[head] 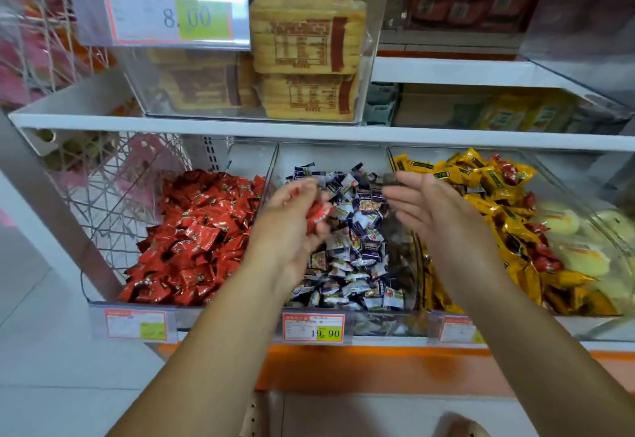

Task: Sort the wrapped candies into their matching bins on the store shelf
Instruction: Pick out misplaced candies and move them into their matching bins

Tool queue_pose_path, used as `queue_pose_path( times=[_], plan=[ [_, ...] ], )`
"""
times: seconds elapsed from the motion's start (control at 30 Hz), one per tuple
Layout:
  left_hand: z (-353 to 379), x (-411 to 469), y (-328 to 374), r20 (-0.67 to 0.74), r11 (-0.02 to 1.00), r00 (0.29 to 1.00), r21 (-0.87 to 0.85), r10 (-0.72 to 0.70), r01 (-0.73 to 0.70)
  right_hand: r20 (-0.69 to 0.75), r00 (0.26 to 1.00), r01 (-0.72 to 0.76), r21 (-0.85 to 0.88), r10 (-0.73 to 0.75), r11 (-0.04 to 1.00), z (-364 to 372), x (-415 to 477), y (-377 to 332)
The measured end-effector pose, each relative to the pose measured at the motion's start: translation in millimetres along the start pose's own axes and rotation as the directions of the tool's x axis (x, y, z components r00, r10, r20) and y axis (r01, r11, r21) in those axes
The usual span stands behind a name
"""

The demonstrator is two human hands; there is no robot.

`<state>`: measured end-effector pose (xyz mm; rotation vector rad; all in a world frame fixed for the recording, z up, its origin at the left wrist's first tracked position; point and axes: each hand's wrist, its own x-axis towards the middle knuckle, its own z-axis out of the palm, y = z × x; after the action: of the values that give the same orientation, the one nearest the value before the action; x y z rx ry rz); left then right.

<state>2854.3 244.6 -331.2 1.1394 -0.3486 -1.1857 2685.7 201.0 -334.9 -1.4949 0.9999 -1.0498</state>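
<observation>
Many red foil-wrapped candies [196, 230] lie left of the clear plastic middle bin [385, 325] of blue-and-white wrapped candies [354, 251]. Over that bin's left side the left hand [292, 227] grips a few red sweets [318, 215]; over its right side the right hand [433, 210] hovers, fingers straight and empty. Yellow wrapped candies [494, 189] lie right of it.

White shelf boards [206, 123] rise above an orange base strip [378, 369]; pale floor [51, 361] below, wire rack [103, 206] at left.
</observation>
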Motion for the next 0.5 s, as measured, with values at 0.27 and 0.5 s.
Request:
queue_pose_path(
  times=[0.27,0.5],
  plan=[
    [-72.6,26.4,35.2,0.026,0.425,0.793,0.833,0.609,-0.354,-0.038,0.989,0.103,-0.522,-0.144,0.847,-49.8,-5.1,7.3],
    [-51.3,19.7,16.9,0.304,0.002,0.777,0.931,0.552,-0.366,0.078,0.996,0.031,-0.727,0.037,0.685,-96.6,-14.0,0.3]
  ],
)
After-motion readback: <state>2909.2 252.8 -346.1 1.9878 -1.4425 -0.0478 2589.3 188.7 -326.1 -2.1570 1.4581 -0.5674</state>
